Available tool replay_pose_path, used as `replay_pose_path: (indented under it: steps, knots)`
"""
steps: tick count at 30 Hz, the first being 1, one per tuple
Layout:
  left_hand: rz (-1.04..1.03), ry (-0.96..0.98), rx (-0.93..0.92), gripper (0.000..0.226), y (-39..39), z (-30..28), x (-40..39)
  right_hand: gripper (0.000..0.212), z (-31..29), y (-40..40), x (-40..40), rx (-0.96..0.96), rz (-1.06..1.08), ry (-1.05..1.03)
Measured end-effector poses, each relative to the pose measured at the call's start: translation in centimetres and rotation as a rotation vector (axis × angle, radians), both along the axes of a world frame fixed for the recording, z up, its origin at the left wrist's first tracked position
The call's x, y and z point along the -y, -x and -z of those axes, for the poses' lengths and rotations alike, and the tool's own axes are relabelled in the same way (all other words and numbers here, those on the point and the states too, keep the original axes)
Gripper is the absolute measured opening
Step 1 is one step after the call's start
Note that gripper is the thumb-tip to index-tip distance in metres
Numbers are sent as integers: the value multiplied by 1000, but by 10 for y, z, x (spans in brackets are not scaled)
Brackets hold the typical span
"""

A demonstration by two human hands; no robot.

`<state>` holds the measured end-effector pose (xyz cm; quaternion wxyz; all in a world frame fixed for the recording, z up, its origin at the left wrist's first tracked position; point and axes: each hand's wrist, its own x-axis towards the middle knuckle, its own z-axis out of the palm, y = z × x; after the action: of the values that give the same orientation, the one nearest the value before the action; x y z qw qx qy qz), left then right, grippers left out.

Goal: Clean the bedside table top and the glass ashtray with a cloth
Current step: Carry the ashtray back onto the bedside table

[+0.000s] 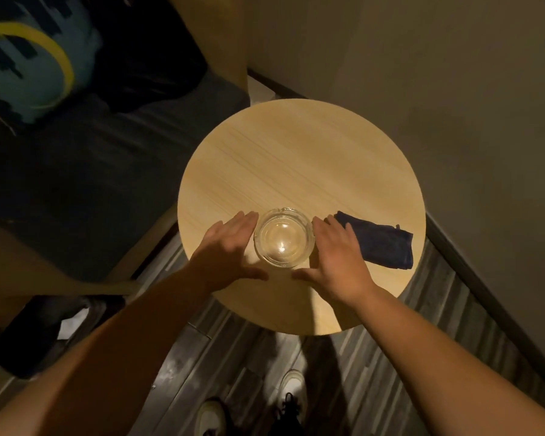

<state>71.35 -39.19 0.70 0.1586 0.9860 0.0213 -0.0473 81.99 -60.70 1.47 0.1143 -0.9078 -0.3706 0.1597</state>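
Observation:
A round clear glass ashtray [284,236] stands on the near part of the round light-wood bedside table top [299,158]. My left hand [228,251] lies flat and spread just left of the ashtray, fingers beside its rim. My right hand [335,258] lies spread on its right side, thumb curving toward the near rim. Neither hand grips the glass. A folded dark blue cloth [381,242] rests on the table right of my right hand, its left end partly under my fingers.
A bed with dark sheets [76,171] and a blue and yellow pillow [29,64] lies to the left. A beige wall [438,73] runs behind and right of the table. My shoes [291,391] stand on dark wood flooring below.

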Motion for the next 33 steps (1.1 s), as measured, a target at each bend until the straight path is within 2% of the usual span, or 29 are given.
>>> replay_pose_path:
  steps: [2,8,13,18,24,33]
  knots:
    - [-16,-21,-54,110,-4,4,1,105,2,0,-1,39,-9,8]
    - [-58,132,-199,107,-16,3,2,103,5,-3,-6,28,19,-20]
    - [-87,237,-148,104,-17,6,2,99,6,-4,-9,-7,48,-96]
    - [-152,353,-56,97,-6,-17,4,103,-8,0,-12,-29,27,-152]
    - [-270,353,-103,104,24,-72,-11,101,-66,14,-34,-80,-52,-240]
    - [-461,450,28,97,124,-188,-40,97,-184,78,-86,-205,-222,-303]
